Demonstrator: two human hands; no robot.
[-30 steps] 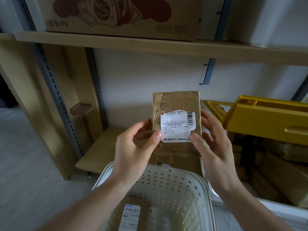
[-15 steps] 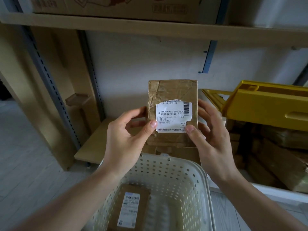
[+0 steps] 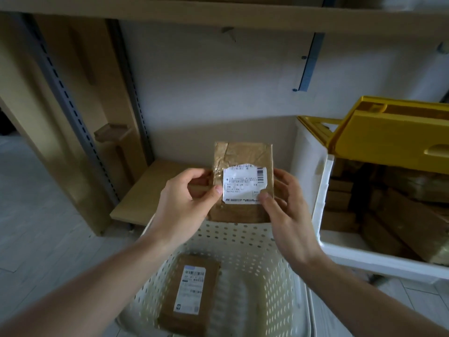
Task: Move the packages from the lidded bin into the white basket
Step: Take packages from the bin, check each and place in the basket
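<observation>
Both hands, left [image 3: 184,203] and right [image 3: 289,210], clamped on taped package [image 3: 243,161] (upright) above white basket [image 3: 245,239] rim.

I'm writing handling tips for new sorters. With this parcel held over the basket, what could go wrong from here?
1. Both hands, left and right, grip the taped package mostly by fingertips at its edges; it could slip.
2. It hangs near the white basket's far rim, so a drop may miss.
3. It could land on the package already inside.
</observation>
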